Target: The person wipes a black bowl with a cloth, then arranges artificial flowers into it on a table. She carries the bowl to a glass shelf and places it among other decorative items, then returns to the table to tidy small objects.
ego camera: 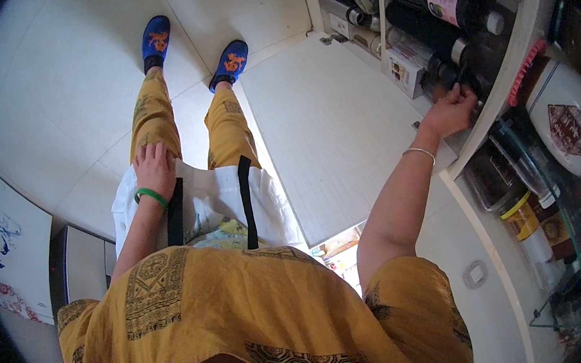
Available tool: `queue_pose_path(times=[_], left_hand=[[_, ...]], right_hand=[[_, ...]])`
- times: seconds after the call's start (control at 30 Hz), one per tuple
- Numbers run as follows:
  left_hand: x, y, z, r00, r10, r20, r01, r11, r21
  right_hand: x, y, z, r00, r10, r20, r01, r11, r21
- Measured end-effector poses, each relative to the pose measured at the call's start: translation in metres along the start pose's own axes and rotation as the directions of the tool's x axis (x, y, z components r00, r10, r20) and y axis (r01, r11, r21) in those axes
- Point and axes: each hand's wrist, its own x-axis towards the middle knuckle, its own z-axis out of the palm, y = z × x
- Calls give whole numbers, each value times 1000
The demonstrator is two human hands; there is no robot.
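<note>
My right hand (451,111), with a silver bangle at the wrist, reaches into an open cabinet (500,71). Its fingertips pinch a thin dark part among black bottles, and what it belongs to is hard to make out. Black vacuum flasks (423,32) lie on their sides just beyond the fingers. Beside the hand stands a small white box (402,73) with a printed picture. My left hand (155,170), wearing a green wristband, lies over the side of a white bag (208,185) with black straps, in front of my body. Its thumb is hidden.
A pale cabinet door (319,125) stands swung out beside my legs. Right of the cabinet, a glass shelf edge (565,204) borders jars and a large white ceramic jar (570,118). A white printed panel (5,244) is at lower left. My blue slippers (155,40) rest on the tiled floor (75,73).
</note>
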Motion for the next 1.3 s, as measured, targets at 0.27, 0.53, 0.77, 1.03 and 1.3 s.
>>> queue_pose_path(times=[0.27,0.53,0.77,1.03,1.3], left_hand=[[-1,1,-3,1000,21,-9,-21,1000,22],[-3,-2,5,999,32,-38,-30,997,69],[-3,-4,5,999,39,-35,-36,997,66],[1,-15,11,992,72,-106,-64,995,71],[11,-19,-12,992,59,-112,-63,998,-28]], right_hand=[[11,-10,3,996,50,-75,-50,999,-2],[3,-21,-6,992,125,5,-125,981,151],[-17,-8,-15,996,94,-2,-91,971,220],[-83,-19,-118,890,-61,451,2,991,131],[-206,62,-217,698,553,456,-699,663,267]])
